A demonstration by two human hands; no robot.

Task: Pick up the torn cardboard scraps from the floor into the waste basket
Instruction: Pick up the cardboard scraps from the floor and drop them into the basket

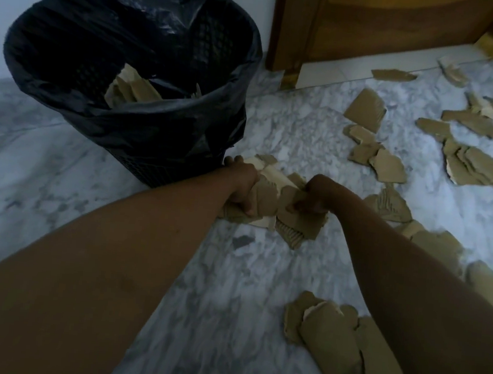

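A black mesh waste basket (142,136) lined with a black plastic bag stands on the marble floor at the upper left; several cardboard scraps (134,89) lie inside it. Just right of its base, a bunch of torn brown cardboard scraps (276,201) is gripped from both sides. My left hand (241,183) clasps the bunch's left edge and my right hand (313,197) clasps its right edge. Whether the bunch still touches the floor is unclear.
Many more torn scraps litter the floor: a pile at the lower right (327,334), a trail in the middle right (384,164) and a spread at the far right (476,165). A wooden door and frame (372,28) stand at the back.
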